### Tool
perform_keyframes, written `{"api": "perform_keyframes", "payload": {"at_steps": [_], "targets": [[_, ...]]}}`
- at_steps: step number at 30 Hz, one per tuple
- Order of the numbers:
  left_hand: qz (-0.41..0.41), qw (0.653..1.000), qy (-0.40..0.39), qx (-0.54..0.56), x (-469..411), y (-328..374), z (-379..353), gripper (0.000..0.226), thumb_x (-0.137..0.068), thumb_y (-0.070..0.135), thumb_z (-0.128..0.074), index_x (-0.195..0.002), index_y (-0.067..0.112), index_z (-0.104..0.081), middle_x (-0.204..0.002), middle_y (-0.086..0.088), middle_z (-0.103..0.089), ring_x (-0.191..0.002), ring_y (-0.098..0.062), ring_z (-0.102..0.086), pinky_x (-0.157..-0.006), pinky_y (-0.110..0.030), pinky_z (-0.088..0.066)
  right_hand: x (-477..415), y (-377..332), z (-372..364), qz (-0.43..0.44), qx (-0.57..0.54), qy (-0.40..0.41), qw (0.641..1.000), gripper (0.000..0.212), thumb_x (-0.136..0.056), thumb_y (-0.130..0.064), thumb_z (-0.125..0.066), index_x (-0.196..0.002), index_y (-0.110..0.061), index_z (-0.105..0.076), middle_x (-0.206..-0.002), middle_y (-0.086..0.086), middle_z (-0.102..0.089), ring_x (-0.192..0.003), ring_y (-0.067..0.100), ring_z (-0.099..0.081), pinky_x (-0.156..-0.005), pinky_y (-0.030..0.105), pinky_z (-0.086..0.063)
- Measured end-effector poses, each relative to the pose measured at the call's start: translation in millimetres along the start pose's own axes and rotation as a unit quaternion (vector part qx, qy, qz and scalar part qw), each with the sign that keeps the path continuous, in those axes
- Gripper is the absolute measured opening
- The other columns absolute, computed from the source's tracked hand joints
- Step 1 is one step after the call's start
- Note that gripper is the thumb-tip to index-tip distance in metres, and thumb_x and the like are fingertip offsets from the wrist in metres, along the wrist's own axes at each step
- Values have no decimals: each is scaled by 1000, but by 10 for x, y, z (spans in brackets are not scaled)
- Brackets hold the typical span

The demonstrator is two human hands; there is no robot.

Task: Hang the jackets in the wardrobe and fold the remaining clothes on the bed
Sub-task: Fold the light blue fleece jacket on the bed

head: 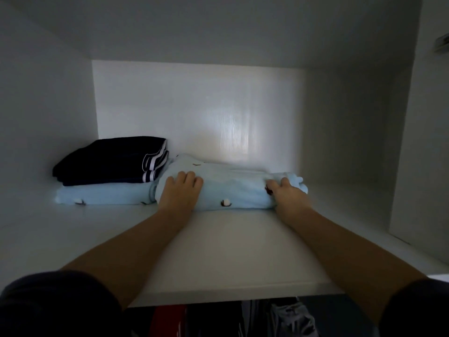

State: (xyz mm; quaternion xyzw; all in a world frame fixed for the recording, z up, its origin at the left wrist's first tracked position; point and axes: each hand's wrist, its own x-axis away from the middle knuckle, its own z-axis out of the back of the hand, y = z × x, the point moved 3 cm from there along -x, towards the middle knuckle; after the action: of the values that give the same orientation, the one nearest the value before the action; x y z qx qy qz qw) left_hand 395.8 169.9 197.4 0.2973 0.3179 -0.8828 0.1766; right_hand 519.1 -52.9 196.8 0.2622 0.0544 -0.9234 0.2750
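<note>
A folded light-blue garment with small dark motifs lies on the white wardrobe shelf. My left hand rests on its left end with fingers curled over the top. My right hand holds its right end, fingers curled round the fabric. To the left, a folded navy garment with white stripes sits on top of another folded light-blue piece. Both piles touch at the middle.
The shelf compartment has white walls on the left, back and right. Below the shelf's front edge, the tops of hanging clothes show, red and grey among them. A metal hinge is at the upper right.
</note>
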Motion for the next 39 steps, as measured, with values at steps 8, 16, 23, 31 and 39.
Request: {"api": "perform_keyframes", "payload": {"at_steps": [8,16,23,31,39], "targets": [[1,996,-48,72,35,-91,-192,49,-90,13,-47,-136,18,-32,-140,-8,-34,-126,-26,-38,-94,-39,-38,-32,105,-251,5,-63,-73,995,60,-94,-42,-42,-147,-19,-27,-149,9,-30,-132,29,-37,-103,42,-38],[-3,963,-180,200,38,-135,-488,52,-102,21,-27,-152,16,-15,-161,-4,2,-147,-19,-3,-112,-49,-21,-119,100,-376,26,-116,-187,975,61,-98,-50,-36,-152,-28,-18,-162,2,-1,-148,24,-8,-117,48,-16],[5,971,-120,207,45,-126,-359,45,-96,22,-41,-140,15,-35,-153,-8,-24,-136,-23,-29,-102,-42,-34,-69,103,-315,38,-176,-121,976,53,-97,-39,-48,-145,-21,-36,-151,3,-33,-138,23,-32,-112,32,-27],[-18,917,86,390,91,-32,743,32,-93,22,-52,-121,10,-58,-114,-9,-61,-104,-25,-55,-86,-42,-46,659,26,476,34,-209,41,976,41,-90,-24,-59,-130,-19,-52,-137,3,-50,-121,22,-51,-93,24,-37],[-109,768,177,605,1308,857,2186,23,-82,29,-52,-97,18,-65,-97,7,-67,-93,-15,-62,-79,-37,-51,2770,298,1487,-26,-280,115,953,27,-88,-12,-58,-115,-17,-61,-116,-2,-60,-98,10,-60,-82,26,-49]]}}
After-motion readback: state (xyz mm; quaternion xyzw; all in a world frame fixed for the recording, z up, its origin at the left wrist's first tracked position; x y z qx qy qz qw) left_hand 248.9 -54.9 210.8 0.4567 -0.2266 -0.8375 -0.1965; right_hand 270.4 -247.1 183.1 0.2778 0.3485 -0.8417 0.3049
